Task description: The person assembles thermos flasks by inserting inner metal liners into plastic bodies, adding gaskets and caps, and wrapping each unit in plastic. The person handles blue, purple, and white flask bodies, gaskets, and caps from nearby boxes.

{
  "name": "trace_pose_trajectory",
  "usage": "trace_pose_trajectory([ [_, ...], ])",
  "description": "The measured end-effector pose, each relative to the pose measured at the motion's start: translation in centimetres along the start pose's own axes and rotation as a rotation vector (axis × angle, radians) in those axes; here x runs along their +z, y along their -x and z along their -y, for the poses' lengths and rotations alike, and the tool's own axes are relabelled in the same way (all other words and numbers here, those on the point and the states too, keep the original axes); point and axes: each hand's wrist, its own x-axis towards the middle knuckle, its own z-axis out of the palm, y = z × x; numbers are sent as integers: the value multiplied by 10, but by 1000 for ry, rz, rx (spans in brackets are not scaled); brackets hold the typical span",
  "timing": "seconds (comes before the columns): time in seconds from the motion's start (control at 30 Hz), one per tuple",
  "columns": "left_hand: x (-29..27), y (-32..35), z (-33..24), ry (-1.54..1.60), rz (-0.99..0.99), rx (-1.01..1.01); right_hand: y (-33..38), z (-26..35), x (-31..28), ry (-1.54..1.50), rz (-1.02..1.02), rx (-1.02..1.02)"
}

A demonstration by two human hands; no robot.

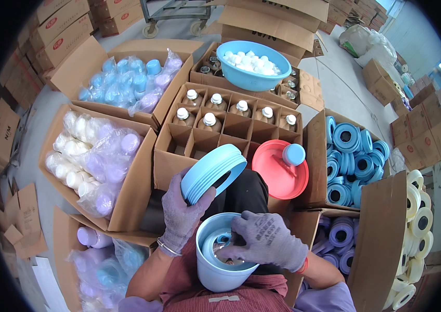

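Observation:
Both my hands wear grey gloves. My left hand [186, 208] grips a blue threaded plastic ring [213, 176], raised and tilted, with a dark opening through it. On my lap stands a light blue round container [220, 275], its mouth facing up. Over that mouth is my right hand [270, 239], fingers bent down inside the rim. A lighter blue round part and something shiny show within the container. My right fingertips close around something there that I cannot make out.
Ahead stands a divided carton [168, 161] with white-capped bottles [209, 122]. A blue basin [254, 78] of white pieces sits behind it. A red basin [277, 182] holds a blue cup [294, 154]. Cartons of blue rings [346, 136], cream rings [422, 221] and bagged parts [93, 156] surround me.

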Motion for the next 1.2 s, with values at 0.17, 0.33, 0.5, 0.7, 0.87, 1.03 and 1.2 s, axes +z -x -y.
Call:
trace_pose_trajectory([
  [0.17,-6,-5,1,-82,26,112,-18,7,-2,133,106,65],
  [0.33,-9,-9,8,223,78,-23,-18,-39,0,-122,6,-120],
  [0.5,-13,-3,5,48,111,100,-17,-31,-26,-140,352,28],
  [0.7,-6,-9,-8,-155,94,245,6,-16,8,66,-34,-74],
  [0.87,-14,-17,-7,-198,210,333,15,-49,17,-864,-551,220],
  [1.03,-11,-20,-2,-108,676,593,9,-72,36,-1237,-727,160],
  [1.2,0,-37,-8,-36,834,860,9,-58,40,-1063,-582,-37],
])
